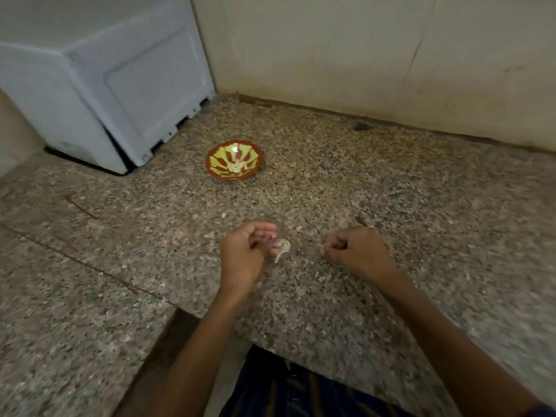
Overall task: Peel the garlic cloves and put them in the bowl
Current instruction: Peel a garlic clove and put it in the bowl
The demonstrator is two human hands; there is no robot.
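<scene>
Granite counter [391, 191], garlic clove [282, 247] at left hand [245, 251] fingertips

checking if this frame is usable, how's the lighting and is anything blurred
Head view: dim, warm light with a small glare spot inside the bowl; the left hand, right hand and garlic clove are motion-blurred; wide-angle distortion bends the white appliance and countertop edges.

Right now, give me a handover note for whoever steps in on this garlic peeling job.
Left hand grips a part-peeled garlic clove, papery skin trailing. Right hand is curled beside it; whether it pinches skin is blurred. The red and yellow striped bowl sits farther back on the speckled granite counter, a few peeled cloves already inside. Left: finish this clove and drop it in the bowl.
</scene>
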